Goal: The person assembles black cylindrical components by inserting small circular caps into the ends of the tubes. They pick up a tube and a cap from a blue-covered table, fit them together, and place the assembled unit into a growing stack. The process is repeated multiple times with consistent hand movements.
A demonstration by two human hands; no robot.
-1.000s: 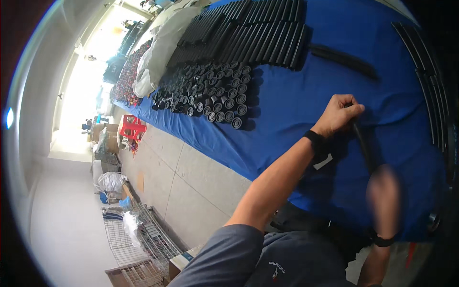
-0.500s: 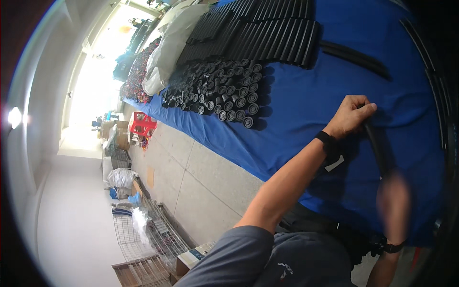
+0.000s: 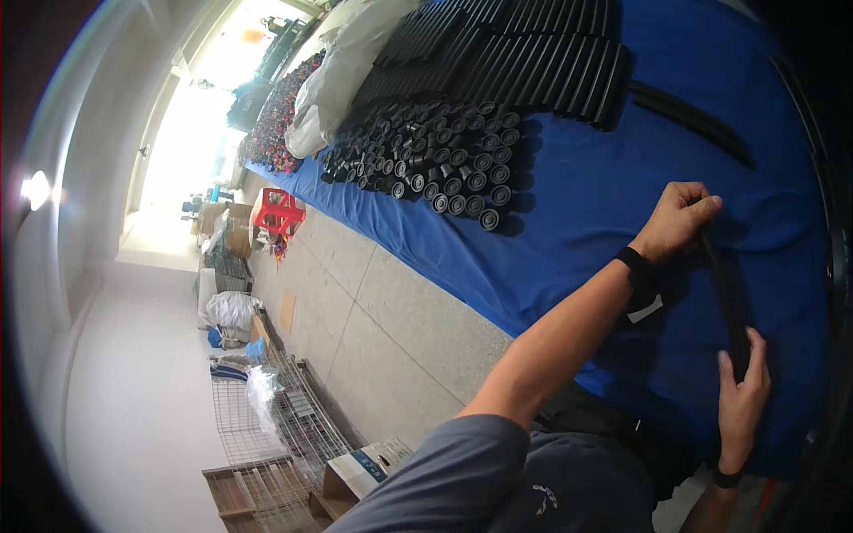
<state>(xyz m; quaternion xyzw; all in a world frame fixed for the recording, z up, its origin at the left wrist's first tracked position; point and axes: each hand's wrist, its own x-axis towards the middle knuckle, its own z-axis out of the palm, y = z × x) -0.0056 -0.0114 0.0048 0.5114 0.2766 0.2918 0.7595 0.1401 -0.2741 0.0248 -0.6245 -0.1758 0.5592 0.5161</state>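
Head view: I see both hands on one black strip.
Left hand: pinching its far end.
Right hand: clamped on its near end.
Strip: over blue table, right of black tubes.

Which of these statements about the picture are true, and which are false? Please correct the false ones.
1. Both hands hold one long black strip. True.
2. The table cover is red. False: it is blue.
3. The left hand wears a black wristband. True.
4. The short black tubes lie in the wire basket. False: they lie on the blue cover.
5. The right hand is at the strip's nearer end. True.
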